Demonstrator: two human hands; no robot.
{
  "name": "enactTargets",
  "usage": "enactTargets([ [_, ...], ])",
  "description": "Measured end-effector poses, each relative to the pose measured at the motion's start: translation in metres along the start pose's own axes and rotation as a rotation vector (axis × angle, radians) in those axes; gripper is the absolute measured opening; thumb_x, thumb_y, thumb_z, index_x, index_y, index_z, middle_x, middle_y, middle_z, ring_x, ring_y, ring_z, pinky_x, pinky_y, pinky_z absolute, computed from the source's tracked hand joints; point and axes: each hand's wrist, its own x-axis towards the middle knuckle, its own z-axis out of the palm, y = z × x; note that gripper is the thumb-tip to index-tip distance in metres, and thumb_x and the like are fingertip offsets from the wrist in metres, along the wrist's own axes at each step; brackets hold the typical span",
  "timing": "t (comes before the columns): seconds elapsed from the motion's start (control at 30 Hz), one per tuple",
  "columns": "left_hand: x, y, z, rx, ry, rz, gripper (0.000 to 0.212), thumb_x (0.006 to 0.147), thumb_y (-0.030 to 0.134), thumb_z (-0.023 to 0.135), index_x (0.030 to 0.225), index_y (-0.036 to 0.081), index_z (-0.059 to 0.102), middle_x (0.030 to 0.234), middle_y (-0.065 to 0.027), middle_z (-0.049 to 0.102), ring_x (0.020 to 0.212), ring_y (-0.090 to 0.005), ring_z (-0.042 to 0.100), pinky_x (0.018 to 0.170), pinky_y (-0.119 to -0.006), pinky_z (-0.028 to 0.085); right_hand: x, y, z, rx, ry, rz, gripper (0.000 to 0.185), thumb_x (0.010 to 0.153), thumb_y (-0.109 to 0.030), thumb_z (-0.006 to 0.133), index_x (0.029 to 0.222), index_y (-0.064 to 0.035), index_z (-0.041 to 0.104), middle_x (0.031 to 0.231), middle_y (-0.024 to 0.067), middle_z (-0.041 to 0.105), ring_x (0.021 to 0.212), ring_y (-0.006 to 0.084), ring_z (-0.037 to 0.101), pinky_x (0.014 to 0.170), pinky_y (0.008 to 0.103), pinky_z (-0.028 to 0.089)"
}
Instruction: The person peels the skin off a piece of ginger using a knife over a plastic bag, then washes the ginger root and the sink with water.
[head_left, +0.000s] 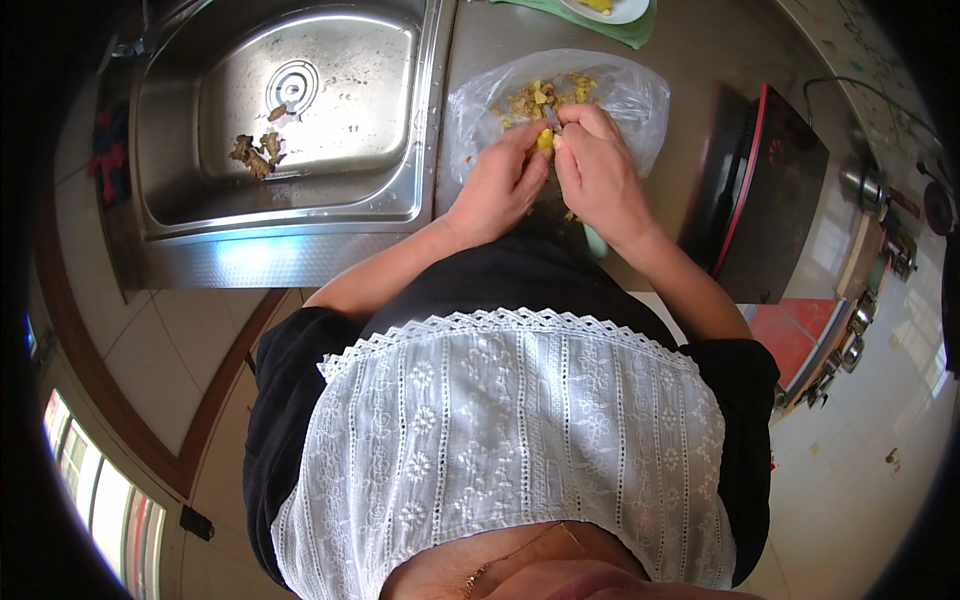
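My left hand (499, 187) grips a piece of peeled yellow ginger (544, 140) between thumb and fingers. In my right hand (601, 169) is a small knife, its blade (552, 117) showing between the fingers beside the ginger; the grip is mostly hidden. Both hands meet over a clear plastic bag (637, 90) spread on the steel counter. Yellow and brown ginger peelings (534, 97) are scattered on the bag. A pale green object (596, 241), partly covered by my right forearm, lies near the counter's front edge.
Left of the counter is a steel sink (360, 135) holding unpeeled ginger pieces (259, 156). A white plate (626, 10) with yellow pieces rests on a green cloth (637, 33) at the far side. To the right stands a black cooktop (780, 195) with a red edge.
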Motion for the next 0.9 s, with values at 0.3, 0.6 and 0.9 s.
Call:
enactTargets([
  [0.3, 0.004, 0.007, -0.007, -0.146, -0.158, -0.131, 0.032, 0.093, 0.010, 0.053, 0.121, -0.006, 0.053, 0.101, -0.0224, 0.062, 0.093, -0.0278, 0.065, 0.082, -0.034, 0.049, -0.006, 0.006, -0.013, -0.167, -0.052, 0.077, 0.006, 0.087, -0.005, 0.053, 0.086, 0.0011, 0.052, 0.100, 0.0171, 0.055, 0.083, 0.0369, 0.058, 0.073, 0.0442, 0.048],
  [0.6, 0.003, 0.006, -0.010, -0.698, -0.204, -0.143, 0.026, 0.101, 0.014, 0.048, 0.122, -0.001, 0.045, 0.112, -0.0115, 0.059, 0.094, -0.0170, 0.065, 0.085, -0.028, 0.053, -0.006, 0.001, -0.034, 0.365, -0.011, 0.508, 0.013, 0.099, -0.013, 0.048, 0.097, -0.0007, 0.053, 0.087, 0.0117, 0.058, 0.071, 0.0219, 0.065, 0.060, 0.0333, 0.050],
  [0.9, 0.004, 0.007, -0.014, -0.788, -0.143, -0.265, 0.027, 0.101, 0.017, 0.048, 0.125, 0.003, 0.051, 0.116, -0.0094, 0.059, 0.100, -0.0203, 0.064, 0.088, -0.034, 0.055, -0.018, -0.008, -0.033, 0.357, -0.025, 0.355, 0.016, 0.099, -0.014, 0.048, 0.107, 0.0000, 0.050, 0.094, 0.0138, 0.059, 0.067, 0.0223, 0.063, 0.064, 0.0349, 0.051],
])
